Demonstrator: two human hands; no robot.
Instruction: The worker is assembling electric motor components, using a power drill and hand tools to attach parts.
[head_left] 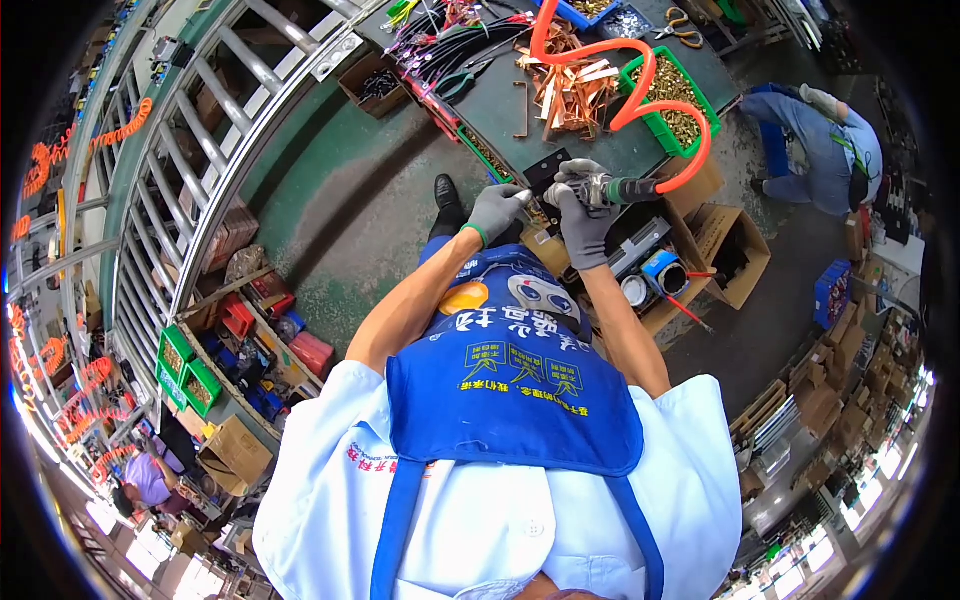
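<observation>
In the head view, the person's right hand (585, 225), in a grey glove, is closed around an air tool (630, 190) with a metal head and a dark grip, just off the near edge of the desk (625, 150). From the grip, an orange hose (709, 150) loops over the right part of the desk toward its far edge. The left hand (495, 212), also gloved in grey, is near the tool's head but apart from it, its fingers curled and their tips drawn together; whether they pinch anything small cannot be told. A black plate (546, 166) lies at the near edge, between the two hands and beyond them.

Farther in, a heap of copper strips (575, 95) covers the middle of the desk. A green bin (684, 150) of brass parts (672, 88) stands at the near right corner. Dark cables (455, 50) are bunched toward the far left corner, with a pair of pliers (457, 86) beside them near the left edge. Scissors (682, 30) lie toward the far right corner. A co-worker (825, 150) bends over beyond the right edge.
</observation>
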